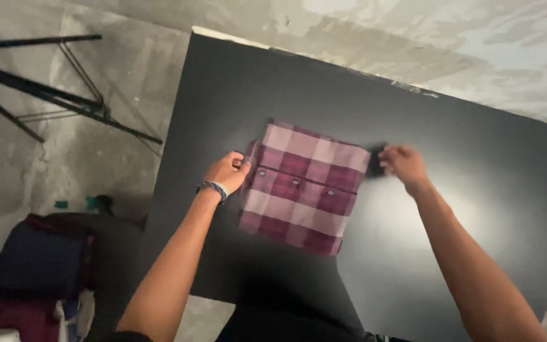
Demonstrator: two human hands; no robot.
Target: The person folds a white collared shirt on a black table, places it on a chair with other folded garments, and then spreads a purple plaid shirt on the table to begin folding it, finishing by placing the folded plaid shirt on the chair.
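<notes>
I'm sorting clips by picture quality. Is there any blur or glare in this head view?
Head view: the right hand is smeared by motion blur at the folded plaid shirt; the left hand is sharper. A soft sheen lies on the black table, right of the shirt. Floor looks dim.

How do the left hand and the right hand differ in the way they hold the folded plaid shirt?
The left hand grips the left edge of the folded plaid shirt with curled fingers; the right hand pinches the right edge beside a dark, blurred patch. The left wrist wears a woven bracelet; the right wrist is bare. Both hands hold the shirt flat on the black table.
</notes>
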